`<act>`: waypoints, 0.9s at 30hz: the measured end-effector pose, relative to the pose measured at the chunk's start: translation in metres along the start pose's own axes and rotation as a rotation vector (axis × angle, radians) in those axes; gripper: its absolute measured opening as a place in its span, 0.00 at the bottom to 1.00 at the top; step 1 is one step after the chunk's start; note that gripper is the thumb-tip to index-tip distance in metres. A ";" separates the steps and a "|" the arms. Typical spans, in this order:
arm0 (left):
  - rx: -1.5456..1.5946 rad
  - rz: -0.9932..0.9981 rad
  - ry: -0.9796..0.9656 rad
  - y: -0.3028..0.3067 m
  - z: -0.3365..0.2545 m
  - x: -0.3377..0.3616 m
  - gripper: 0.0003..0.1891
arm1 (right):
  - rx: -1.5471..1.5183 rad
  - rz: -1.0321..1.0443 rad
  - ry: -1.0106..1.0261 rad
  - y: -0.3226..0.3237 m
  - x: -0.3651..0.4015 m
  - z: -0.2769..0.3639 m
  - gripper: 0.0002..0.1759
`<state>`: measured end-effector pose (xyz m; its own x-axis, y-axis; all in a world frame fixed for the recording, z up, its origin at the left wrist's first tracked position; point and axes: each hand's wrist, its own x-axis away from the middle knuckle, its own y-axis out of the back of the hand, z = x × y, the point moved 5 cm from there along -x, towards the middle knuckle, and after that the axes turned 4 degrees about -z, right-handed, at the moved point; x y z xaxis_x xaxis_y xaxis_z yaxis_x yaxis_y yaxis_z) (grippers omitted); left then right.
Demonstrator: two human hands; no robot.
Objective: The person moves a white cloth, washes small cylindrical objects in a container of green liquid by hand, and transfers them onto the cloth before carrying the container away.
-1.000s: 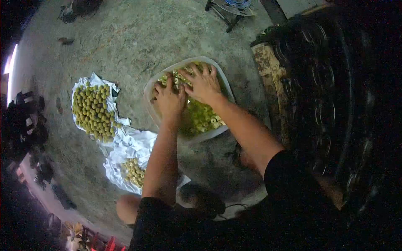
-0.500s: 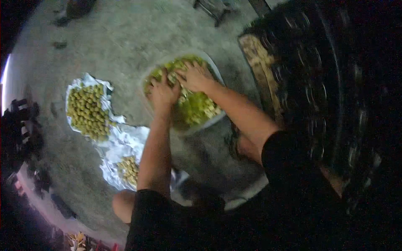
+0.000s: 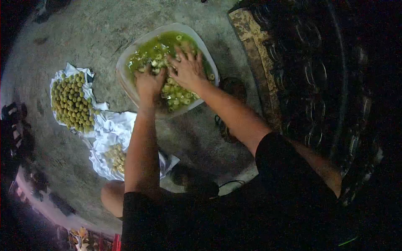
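Observation:
A pale, square-cornered tub (image 3: 121,69) sits on the concrete floor, filled with yellow-green liquid. Pale green, ring-like fruit pieces (image 3: 178,98) float in it, several with a hole through the middle. Over the near left part of the tub, my left hand (image 3: 149,85) has its fingers apart, the tips among the pieces at the liquid's surface. My right hand (image 3: 188,72) lies palm down over the right half with fingers spread, touching the liquid. Neither hand visibly grips a piece, though what lies beneath the palms is hidden.
Left of the tub, a heap of small round green fruits (image 3: 73,100) rests on a crumpled white sheet (image 3: 117,125). Paler pieces (image 3: 115,158) lie on the sheet's nearer part, beside my left forearm. A worn wooden edge (image 3: 255,50) and dark, shiny, ridged shapes (image 3: 312,75) stand at the right.
The view has shifted, so the tub appears higher and further left. My right hand's fingers are spread wider, and the hands are slightly further apart over the liquid.

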<state>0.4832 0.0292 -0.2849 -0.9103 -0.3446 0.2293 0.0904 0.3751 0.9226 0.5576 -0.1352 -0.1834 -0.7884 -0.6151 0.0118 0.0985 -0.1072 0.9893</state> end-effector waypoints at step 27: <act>0.524 -0.187 0.501 0.074 -0.098 0.067 0.29 | -0.157 0.136 -0.235 -0.003 0.033 0.004 0.23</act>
<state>0.4682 -0.0505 -0.1709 -0.5875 -0.7463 0.3128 -0.3661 0.5898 0.7198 0.5287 -0.1517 -0.1850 -0.8787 -0.4363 0.1938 0.2907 -0.1671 0.9421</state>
